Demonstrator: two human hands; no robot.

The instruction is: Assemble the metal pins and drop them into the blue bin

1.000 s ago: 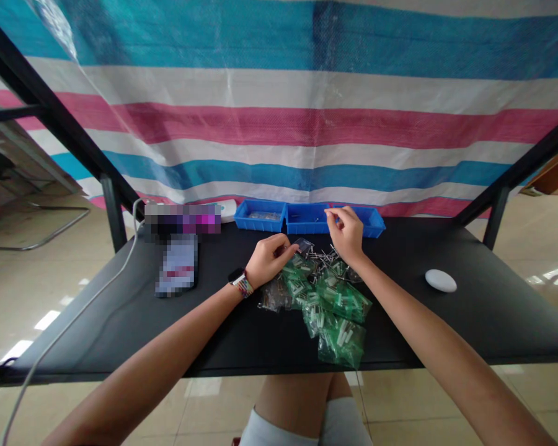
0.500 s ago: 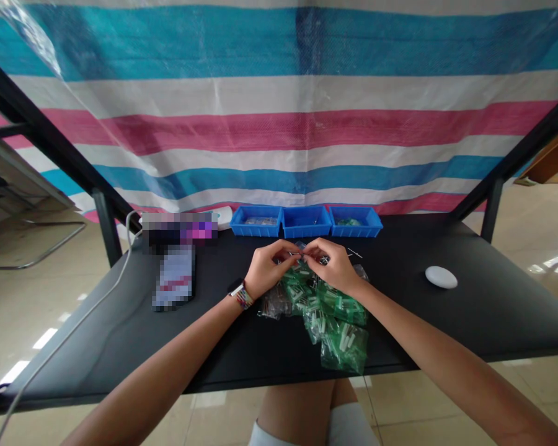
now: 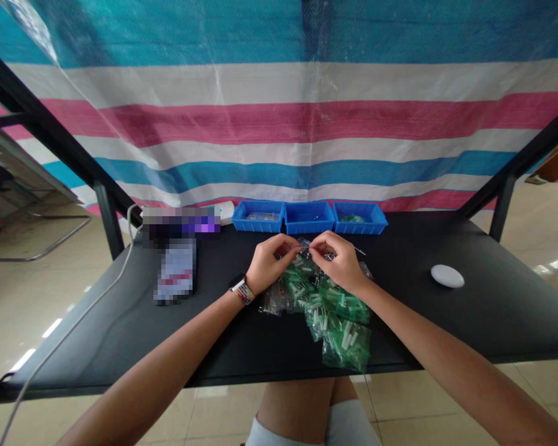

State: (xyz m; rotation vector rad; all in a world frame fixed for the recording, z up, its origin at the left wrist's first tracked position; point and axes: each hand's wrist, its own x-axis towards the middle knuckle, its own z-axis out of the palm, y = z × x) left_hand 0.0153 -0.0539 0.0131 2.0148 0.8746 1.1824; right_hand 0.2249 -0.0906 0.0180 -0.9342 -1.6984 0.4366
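My left hand (image 3: 272, 263) is closed in a pinch over the pile, thumb against fingertips. My right hand (image 3: 338, 261) pinches in the same way just to its right, a small gap between the two. A small clear plastic bag (image 3: 304, 244) shows in that gap, its edges at the fingertips; anything inside is too small to make out. Under and in front of the hands lie several green plastic bags (image 3: 346, 344) holding white and metal pieces. Clear bags (image 3: 276, 298) with thin brownish pieces lie below my left hand.
Behind the pile stand three blue bins in a row: left (image 3: 257, 217), middle (image 3: 309, 218) and right (image 3: 359, 219). A white oval object (image 3: 447, 276) lies at the right of the black table (image 3: 451, 328). A blurred-out phone-like object (image 3: 175, 272) and a white cable (image 3: 93, 297) are at the left.
My fingertips have moved slightly apart, and the clear plastic between them shows more. The whole view has shifted a little; the bins and bags lie as before.
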